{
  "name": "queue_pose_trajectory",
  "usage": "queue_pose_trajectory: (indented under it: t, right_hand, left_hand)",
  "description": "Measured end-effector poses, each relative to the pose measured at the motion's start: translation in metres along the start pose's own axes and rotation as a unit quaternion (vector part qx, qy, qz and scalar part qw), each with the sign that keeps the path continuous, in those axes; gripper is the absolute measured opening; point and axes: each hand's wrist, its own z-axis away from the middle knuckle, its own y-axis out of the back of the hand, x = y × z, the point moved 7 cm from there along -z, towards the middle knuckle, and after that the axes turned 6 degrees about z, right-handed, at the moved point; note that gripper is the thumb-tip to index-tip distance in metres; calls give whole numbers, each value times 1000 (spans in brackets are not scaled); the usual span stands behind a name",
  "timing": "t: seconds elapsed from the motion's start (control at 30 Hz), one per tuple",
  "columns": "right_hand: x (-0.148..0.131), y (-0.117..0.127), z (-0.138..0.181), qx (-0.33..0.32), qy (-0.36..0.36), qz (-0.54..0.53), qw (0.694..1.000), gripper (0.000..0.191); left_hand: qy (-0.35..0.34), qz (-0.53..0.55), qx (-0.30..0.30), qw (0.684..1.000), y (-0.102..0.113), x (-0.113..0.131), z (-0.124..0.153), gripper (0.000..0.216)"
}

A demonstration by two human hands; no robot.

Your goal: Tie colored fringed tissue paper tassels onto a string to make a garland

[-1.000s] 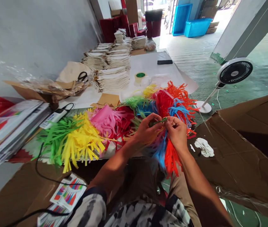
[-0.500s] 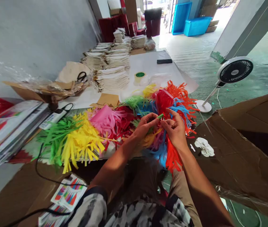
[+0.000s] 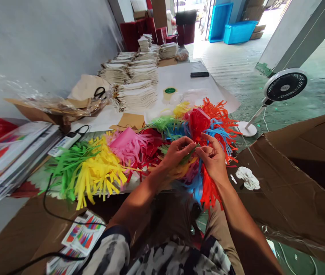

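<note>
My left hand pinches the top of a green paper tassel, whose strips hang below its fingers. Close beside it, fingertips nearly touching, is my right hand. Its thumb and a finger are pressed together at the tassel's tip, on something too small to make out, and the index finger is raised. Under and around both hands lie fringed tassels: a red one, a blue one and an orange-red one. Further left are pink, yellow and green tassels.
Stacks of off-white bundles cover the table's far left. A tape roll and a black flat object lie beyond the tassels. Scissors rest on wrapping at left. A white fan and brown cardboard are at right.
The green tip between my hands has tilted down and is now more covered by my fingers. My left fingertips have moved slightly right, closer to my right hand.
</note>
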Motion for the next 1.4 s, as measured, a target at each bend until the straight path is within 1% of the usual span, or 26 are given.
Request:
queue_pose_trajectory:
  t: [0.07, 0.2, 0.27, 0.33, 0.4, 0.5, 0.6, 0.7, 0.77, 0.8, 0.87, 0.9, 0.97, 1.0, 1.07, 1.13, 1.23, 1.3, 1.33, 1.4]
  right_hand:
    - [0, 0, 0, -4, -1, -3, 1000, 65]
    - [-1, 1, 0, -3, 0, 6, 1000, 67]
    - [-2, 1, 1, -2, 2, 16, 1000, 66]
    - [-3, 2, 1, 1, 6, 34, 999, 64]
    - [-6, 4, 3, 12, 14, 67, 998, 57]
    - [-10, 7, 5, 27, 31, 147, 988, 38]
    - [-15, 10, 6, 43, 54, 226, 972, 29]
    - [-24, 16, 5, 68, 110, 267, 955, 22]
    - [-29, 19, 4, 74, 136, 261, 953, 19]
    - [-30, 21, 3, 72, 137, 247, 957, 18]
    - [-30, 23, 0, 58, 121, 206, 969, 18]
    - [-31, 23, 0, 47, 111, 189, 975, 17]
    - [-36, 22, 1, 30, 105, 185, 977, 17]
    - [-41, 23, 3, 30, 114, 200, 973, 17]
    - [-56, 24, 9, 44, 145, 246, 957, 17]
    - [-72, 27, 15, 67, 170, 276, 944, 19]
    - [-89, 35, 24, 115, 176, 257, 943, 22]
    - [-92, 41, 28, 140, 162, 195, 957, 25]
    - [-92, 43, 30, 142, 149, 153, 967, 25]
    - [-87, 42, 32, 124, 122, 76, 982, 26]
  left_hand:
    - [-5, 9, 2, 1000, 2, 1, -1, 37]
    - [11, -4, -10, 1000, -1, 3, -1, 39]
    - [13, -14, -5, 1000, -2, 4, -1, 40]
    - [-1, -41, 6, 999, -2, 6, -1, 39]
    - [-35, -89, 21, 995, -2, 11, 0, 35]
    - [-99, -175, 46, 979, -3, 20, 2, 29]
    - [-123, -237, 58, 962, -5, 26, 3, 24]
    - [-112, -252, 38, 960, -11, 28, 4, 24]
    - [-99, -219, 15, 971, -16, 30, 4, 30]
    - [-87, -197, -4, 977, -18, 30, 4, 36]
    - [-44, -167, -74, 982, -27, 26, 5, 51]
    - [-14, -161, -118, 980, -32, 21, 6, 54]
    - [43, -169, -183, 968, -37, 12, 9, 47]
    - [58, -181, -196, 962, -37, 10, 10, 42]
    - [56, -220, -200, 953, -34, 11, 11, 38]
    - [29, -279, -219, 934, -34, 17, 12, 33]
    - [-19, -386, -243, 890, -36, 30, 19, 18]
    - [-42, -469, -234, 850, -36, 37, 24, 11]
    - [-51, -510, -228, 828, -36, 40, 27, 9]
    - [-57, -579, -226, 781, -37, 42, 34, 7]
